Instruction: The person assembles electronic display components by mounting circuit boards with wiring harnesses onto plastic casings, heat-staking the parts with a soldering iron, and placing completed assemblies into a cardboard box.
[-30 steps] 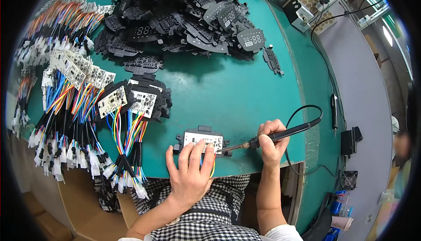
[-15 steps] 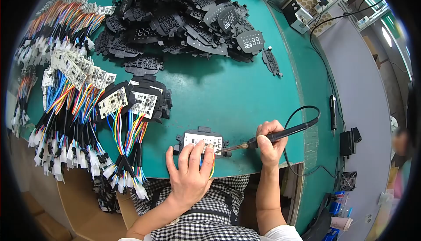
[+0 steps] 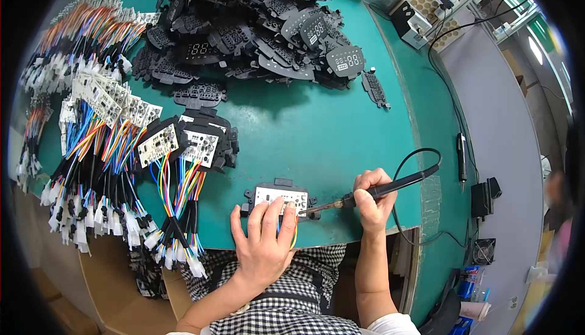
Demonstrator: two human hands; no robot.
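My left hand (image 3: 263, 237) lies with its fingers spread over a white circuit board (image 3: 268, 194), pressing it on a black plastic housing (image 3: 283, 182) near the table's front edge. Coloured wires come out beneath the fingers. In my right hand (image 3: 373, 202) is a soldering iron (image 3: 396, 184) with a black handle, held in closed fingers. Its metal tip points left and reaches the board's lower right corner, beside my left fingertips. Whether the tip touches the board is too small to tell.
Black housings (image 3: 237, 36) are heaped at the back of the green table (image 3: 329, 134). Wired boards (image 3: 109, 103) lie at left, beside two boards on housings (image 3: 198, 146). At right are the iron's cable, a black pen-like tool (image 3: 462, 158) and a small fan (image 3: 484, 251).
My right hand and the soldering iron's handle have shifted slightly left. My left hand and the board look unmoved. The blurred person at the far right has shifted a little.
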